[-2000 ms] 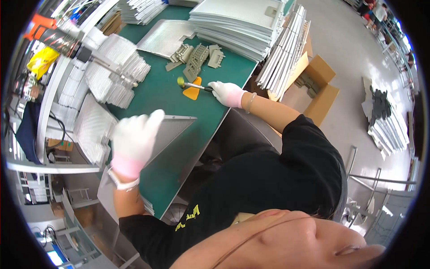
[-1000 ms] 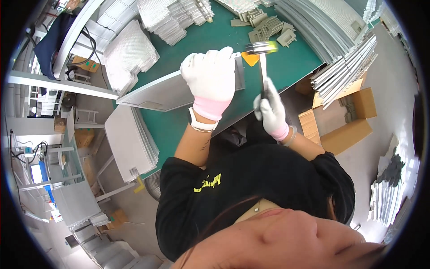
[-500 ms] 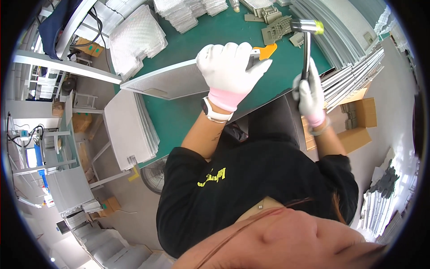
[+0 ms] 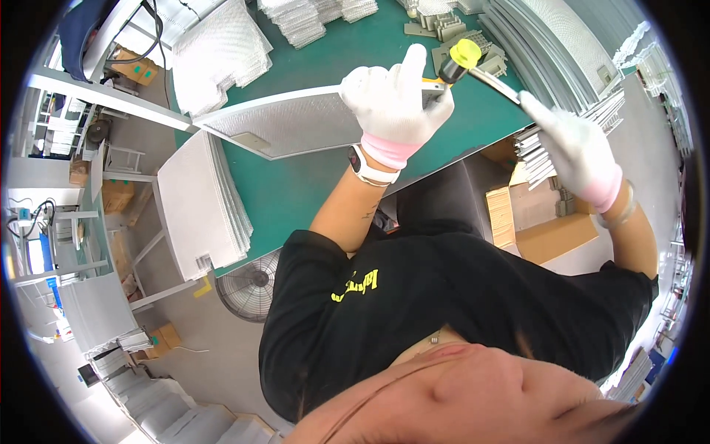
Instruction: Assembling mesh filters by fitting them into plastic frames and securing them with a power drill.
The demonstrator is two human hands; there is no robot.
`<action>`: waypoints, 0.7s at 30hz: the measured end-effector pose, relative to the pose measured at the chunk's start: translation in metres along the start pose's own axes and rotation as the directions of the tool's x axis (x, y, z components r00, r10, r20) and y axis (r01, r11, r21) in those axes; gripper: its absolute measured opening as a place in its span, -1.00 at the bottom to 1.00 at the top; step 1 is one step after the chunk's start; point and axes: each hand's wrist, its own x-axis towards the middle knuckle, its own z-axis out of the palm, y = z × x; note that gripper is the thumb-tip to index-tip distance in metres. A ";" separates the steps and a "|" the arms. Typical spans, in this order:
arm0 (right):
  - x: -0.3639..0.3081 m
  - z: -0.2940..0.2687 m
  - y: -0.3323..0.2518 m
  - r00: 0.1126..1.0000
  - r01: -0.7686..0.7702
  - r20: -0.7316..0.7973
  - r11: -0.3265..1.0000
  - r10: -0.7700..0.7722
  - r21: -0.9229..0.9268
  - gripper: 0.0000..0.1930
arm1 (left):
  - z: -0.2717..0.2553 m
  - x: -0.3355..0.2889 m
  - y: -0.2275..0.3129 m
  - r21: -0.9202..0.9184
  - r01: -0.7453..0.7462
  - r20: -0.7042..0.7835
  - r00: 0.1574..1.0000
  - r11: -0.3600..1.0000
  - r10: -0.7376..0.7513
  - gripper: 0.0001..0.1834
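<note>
In white gloves with pink cuffs, I hold a thin white-framed mesh-like panel [image 4: 310, 122] standing on edge on the green tabletop [image 4: 288, 189]. My left hand [image 4: 399, 103] is closed over the panel's right end, its index finger raised. My right hand [image 4: 580, 152] grips the handle of a mallet [image 4: 464, 55] with a yellow-green face and a dark head. The mallet's head is at the panel's right end, close to my left thumb; whether it touches the panel I cannot tell. A sliver of an orange piece shows behind that end.
Bubble-wrapped stacks [image 4: 225, 55] lie at the back left, a stack of white panels [image 4: 200, 200] at the left edge. Grey brackets [image 4: 440, 29] lie at the back, long frame strips [image 4: 543, 55] at the right. An open cardboard box [image 4: 555, 237] and a floor fan [image 4: 251, 288] stand below.
The mallet has swung left and down from upright to the panel's right end. My right hand has moved right with its handle, while the left hand has shifted slightly right.
</note>
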 end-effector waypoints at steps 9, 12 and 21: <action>0.006 0.028 -0.007 0.983 -0.082 -0.117 0.909 0.142 0.408 -0.42 | -0.003 0.006 -0.001 -0.022 -0.002 0.006 1.000 1.000 0.002 -0.49; 0.012 0.098 0.024 0.938 -0.012 -0.316 0.925 0.142 0.379 -0.35 | -0.016 0.021 0.009 -0.035 -0.015 0.147 0.989 0.999 0.020 -0.60; 0.147 0.142 0.036 0.844 -0.103 -0.447 0.909 0.295 0.405 -0.44 | -0.025 0.011 -0.005 -0.090 -0.225 0.248 0.938 0.970 0.240 -0.78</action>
